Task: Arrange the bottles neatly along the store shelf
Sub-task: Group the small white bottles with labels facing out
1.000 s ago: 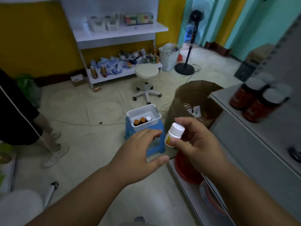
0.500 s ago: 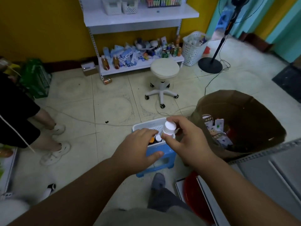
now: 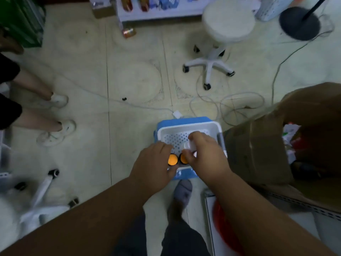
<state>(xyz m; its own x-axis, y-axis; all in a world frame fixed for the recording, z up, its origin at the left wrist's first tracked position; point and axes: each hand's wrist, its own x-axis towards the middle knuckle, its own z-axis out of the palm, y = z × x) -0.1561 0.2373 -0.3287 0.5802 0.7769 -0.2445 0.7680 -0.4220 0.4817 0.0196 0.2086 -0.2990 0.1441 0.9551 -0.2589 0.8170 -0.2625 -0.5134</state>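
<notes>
Both hands are down over the white basket (image 3: 186, 128), which sits on a blue stool (image 3: 184, 120) just past the person's foot. The right hand (image 3: 204, 156) is curled around a small white-capped bottle (image 3: 190, 145), fingers pinching it near the cap, at roughly the centre of the basket. The left hand (image 3: 155, 161) hovers at 9 o'clock of that, fingers loosely spread and bent over the basket's near left corner; whether it touches anything I cannot tell. Between the two hands glow two orange-topped bottles (image 3: 173, 159), standing upright at the basket's near edge. These look like small, light, rigid plastic bottles with smooth sides, so a pinch around the body just under the cap should hold best; gripping the cap alone risks a slip. A brown cardboard box (image 3: 258, 137) stands at 3 o'clock of the basket.
</notes>
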